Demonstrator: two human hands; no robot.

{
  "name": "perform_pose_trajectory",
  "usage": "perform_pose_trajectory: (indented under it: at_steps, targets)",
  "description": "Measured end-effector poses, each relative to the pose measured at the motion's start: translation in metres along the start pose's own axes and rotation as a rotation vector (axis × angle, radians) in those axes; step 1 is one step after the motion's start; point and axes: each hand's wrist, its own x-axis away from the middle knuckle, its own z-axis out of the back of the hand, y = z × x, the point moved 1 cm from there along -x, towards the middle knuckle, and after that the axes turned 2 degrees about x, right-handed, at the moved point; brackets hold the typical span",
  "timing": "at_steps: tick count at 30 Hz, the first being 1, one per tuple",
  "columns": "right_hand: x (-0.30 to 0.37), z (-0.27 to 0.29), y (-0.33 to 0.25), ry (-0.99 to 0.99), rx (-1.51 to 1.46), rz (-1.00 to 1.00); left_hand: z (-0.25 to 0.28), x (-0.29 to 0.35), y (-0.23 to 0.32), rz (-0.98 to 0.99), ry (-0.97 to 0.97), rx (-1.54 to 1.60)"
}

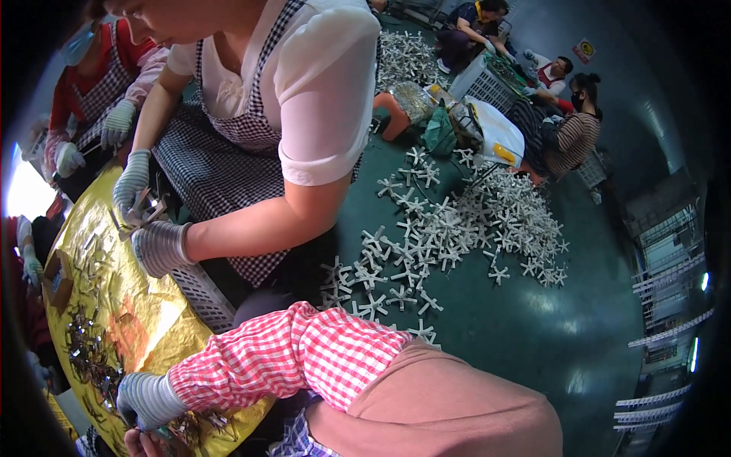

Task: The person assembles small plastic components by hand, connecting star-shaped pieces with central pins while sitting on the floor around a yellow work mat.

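Observation:
My right hand [148, 400] wears a grey knit glove below a red-and-white checked sleeve. Its fingers curl closed over the yellow-covered table [164, 312], around something too small to make out. Against it, at the lower edge, are bare fingertips of my left hand [143, 443], bent together; the picture's edge cuts off the rest. A small teal bit shows between the hands. Beside them lies a heap of small shiny metal pieces and thin dark strips [91, 346]. Across the table, a co-worker's gloved hands [156, 244] hold a light, narrow-armed piece.
A small cardboard box [58, 282] sits on the table's far left. A grey plastic crate [202, 297] stands by the co-worker. Many white star-shaped pieces [449, 236] cover the green floor. More people work around a white crate [483, 91] at the back.

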Motion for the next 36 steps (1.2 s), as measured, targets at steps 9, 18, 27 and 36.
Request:
perform_pose_trajectory:
  at_steps: [9,18,27,36]
  targets:
    - [0.012,0.012,-0.003,0.011,-0.306,-0.046,-0.004,0.002,0.007,-0.029,-0.066,-0.032]
    - [0.014,0.005,-0.005,0.069,-0.145,0.016,-0.014,0.008,0.009,-0.130,0.079,-0.186]
    - [0.012,-0.010,0.006,0.105,-0.543,-0.099,0.012,-0.008,-0.027,-0.223,0.142,-0.307]
    - [0.021,-0.013,-0.005,0.092,-0.703,-0.146,0.027,-0.019,-0.038,-0.210,0.145,-0.208]
